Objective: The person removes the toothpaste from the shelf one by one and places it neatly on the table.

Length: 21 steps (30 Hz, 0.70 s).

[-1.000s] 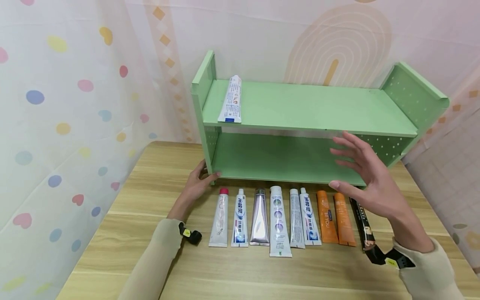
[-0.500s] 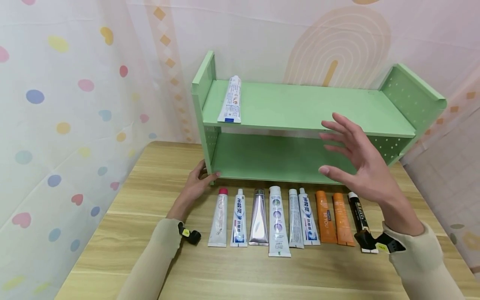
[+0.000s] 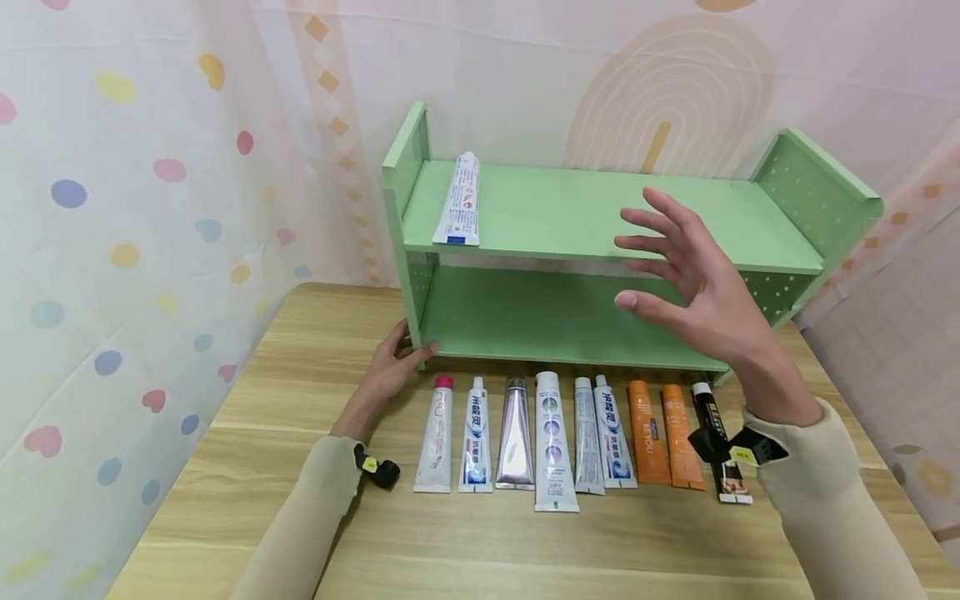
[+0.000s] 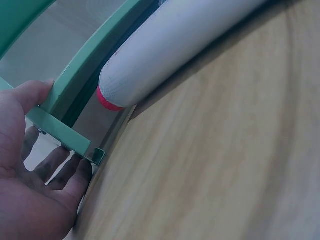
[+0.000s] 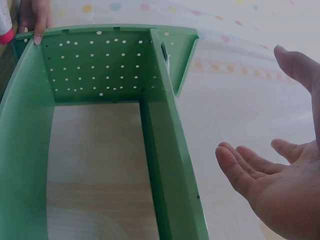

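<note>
My left hand [image 3: 390, 367] grips the lower front corner of a green two-tier shelf [image 3: 562, 358]. In the left wrist view the thumb [image 4: 37, 92] lies on the shelf's front edge, with the other fingers curled behind its upright. My right hand [image 3: 697, 283] is in the air before the shelf's right half, fingers spread and nothing held. On the upper tier, at the left, lies a white toothpaste tube [image 3: 460, 200]. A row of tubes lies on the table below, from a white one with a red cap [image 3: 435, 437] to a black one [image 3: 720, 442] at the right.
Between the row's ends lie a silver tube [image 3: 515, 433], a large white tube [image 3: 553, 442], two orange tubes [image 3: 648, 433] and several others. The wooden table [image 3: 300, 358] meets a patterned curtain [image 3: 187, 167] behind and at the left.
My right hand has moved left and upward, from the lower tier's right end to before the upper tier, uncovering the black tube's cap. My left hand has stayed on the shelf corner.
</note>
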### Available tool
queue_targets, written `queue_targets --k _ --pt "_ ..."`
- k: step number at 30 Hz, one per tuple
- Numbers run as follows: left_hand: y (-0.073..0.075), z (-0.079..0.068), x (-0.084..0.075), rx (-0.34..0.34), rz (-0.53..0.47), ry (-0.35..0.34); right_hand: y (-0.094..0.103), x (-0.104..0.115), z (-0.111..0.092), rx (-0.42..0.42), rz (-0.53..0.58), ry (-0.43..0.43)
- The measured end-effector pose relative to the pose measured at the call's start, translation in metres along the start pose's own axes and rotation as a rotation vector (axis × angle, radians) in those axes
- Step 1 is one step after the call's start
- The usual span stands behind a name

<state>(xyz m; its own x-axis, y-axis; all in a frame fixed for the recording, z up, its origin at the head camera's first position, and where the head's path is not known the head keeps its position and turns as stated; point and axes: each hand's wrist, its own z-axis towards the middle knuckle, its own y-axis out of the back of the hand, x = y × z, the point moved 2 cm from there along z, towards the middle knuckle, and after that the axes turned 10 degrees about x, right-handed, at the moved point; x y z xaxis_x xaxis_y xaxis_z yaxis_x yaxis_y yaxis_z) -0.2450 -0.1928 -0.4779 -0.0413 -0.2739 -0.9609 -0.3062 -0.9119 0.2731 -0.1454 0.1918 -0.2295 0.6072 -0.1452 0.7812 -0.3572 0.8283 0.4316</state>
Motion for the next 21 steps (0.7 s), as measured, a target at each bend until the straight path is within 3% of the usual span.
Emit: queue_targets --k 21 --pt "0.001 -0.001 0.001 0.003 -0.005 -0.002 -0.001 -0.01 0.057 0.024 0.008 -0.205"
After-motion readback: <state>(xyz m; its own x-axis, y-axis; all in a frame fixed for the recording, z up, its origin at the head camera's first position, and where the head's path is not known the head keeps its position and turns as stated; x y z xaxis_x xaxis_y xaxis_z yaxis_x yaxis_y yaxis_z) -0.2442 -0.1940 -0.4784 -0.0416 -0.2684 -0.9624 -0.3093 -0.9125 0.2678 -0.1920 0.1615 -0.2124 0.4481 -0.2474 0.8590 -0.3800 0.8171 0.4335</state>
